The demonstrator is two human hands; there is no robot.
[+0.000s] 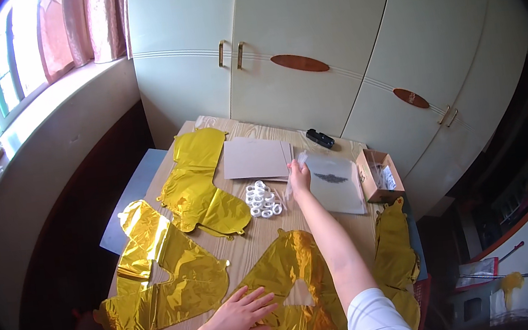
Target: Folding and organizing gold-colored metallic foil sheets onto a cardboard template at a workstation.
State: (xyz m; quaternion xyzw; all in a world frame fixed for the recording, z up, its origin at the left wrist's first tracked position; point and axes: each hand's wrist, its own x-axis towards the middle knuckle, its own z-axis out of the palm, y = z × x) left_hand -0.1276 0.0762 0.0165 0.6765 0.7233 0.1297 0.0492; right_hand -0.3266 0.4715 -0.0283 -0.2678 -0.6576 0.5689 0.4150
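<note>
Your left hand [243,313] lies fingers spread on a gold foil balloon [305,257] at the surface's [258,235] near side; your right hand [300,178] — fingers together — pinches clear film [303,157] between grey cards [252,156] and translucent bags [341,194].

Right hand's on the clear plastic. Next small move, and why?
I'd probably draw the clear plastic back with the right hand, toward the near gold foil piece: the fingers appear to pinch it beside the clear printed packet. The left hand is spread over that foil, gripping nothing, so it could probably steady it.
</note>
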